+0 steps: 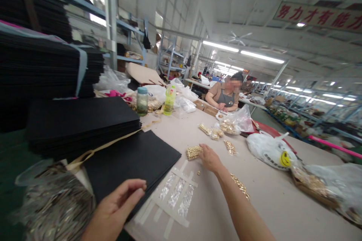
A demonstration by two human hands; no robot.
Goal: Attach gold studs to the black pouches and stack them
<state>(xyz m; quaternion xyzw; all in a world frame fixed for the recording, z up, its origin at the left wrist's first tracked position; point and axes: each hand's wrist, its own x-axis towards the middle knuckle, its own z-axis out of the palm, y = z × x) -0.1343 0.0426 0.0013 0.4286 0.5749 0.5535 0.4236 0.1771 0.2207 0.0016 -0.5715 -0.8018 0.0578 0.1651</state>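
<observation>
At mid-table, on the beige tabletop: a bundle of gold chain, with the fingers of the right hand bent and touching its right end; impossible to tell whether clamped on it or merely in contact. Just below the bundle, a small loose gold piece. At lower centre, the left hand, raised in front of a stack of black sheets, with thumb and forefinger nearly together at the tips; impossible to tell whether clamped on anything small. Between the two hands, shiny clear strips under crossed bands of tape. Just beside the right forearm, a length of gold chain; beyond, a shorter length. At right, a white plastic bag with a yellow smiling-face mark. At lower left, a clear bag of metal pieces. Behind the black sheets, a jar with a blue lid, beside a yellow-green bottle. Beyond the far end, a co-worker in a grey apron, seen leaning forward.
</observation>
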